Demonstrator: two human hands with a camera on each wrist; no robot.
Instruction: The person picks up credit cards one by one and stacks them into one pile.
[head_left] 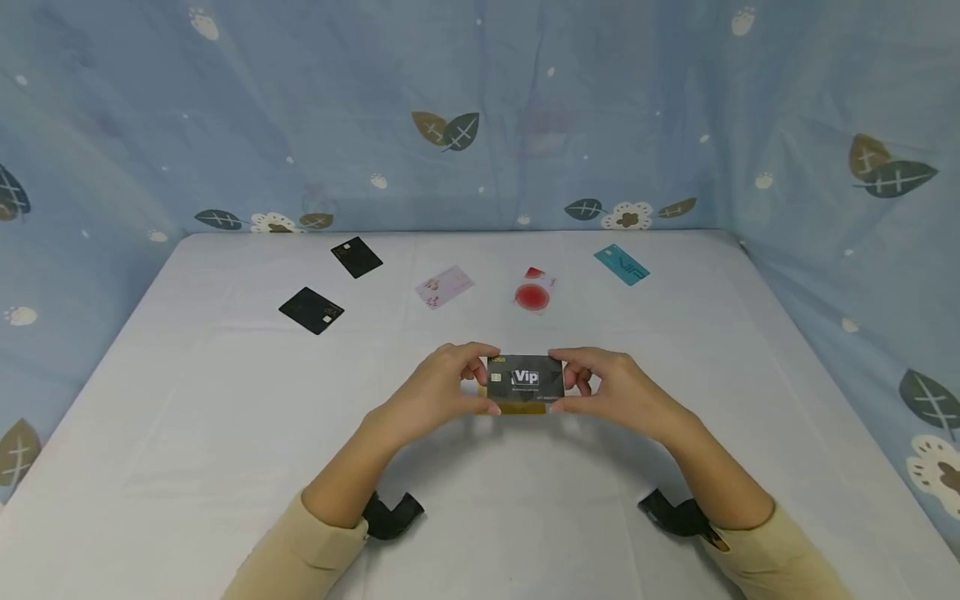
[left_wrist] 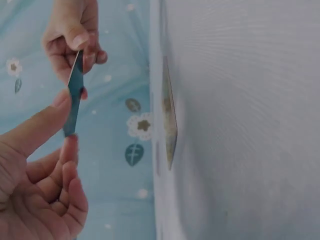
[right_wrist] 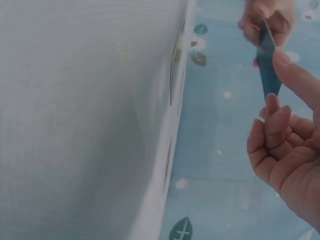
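Note:
A dark grey card [head_left: 525, 379] printed "Vip", with a small chip at its left, is held by its two short ends between both hands. My left hand [head_left: 450, 379] pinches its left end between thumb and fingers, and my right hand [head_left: 611, 387] pinches the right end the same way. Both wrist views show the card [left_wrist: 75, 95] nearly edge-on and raised off the table. Under it lies a gold card [head_left: 521, 408], mostly hidden by the dark one in the head view. That gold card [left_wrist: 169, 120] shows flat on the white cloth in the left wrist view.
Two black cards [head_left: 357, 257] [head_left: 312, 311] lie at the back left of the white table [head_left: 225, 467]. Farther right are a pale pink card [head_left: 445, 287], a whitish card with a red circle [head_left: 533, 296] and a teal card [head_left: 622, 264]. A blue patterned curtain [head_left: 525, 75] surrounds the table's back and sides.

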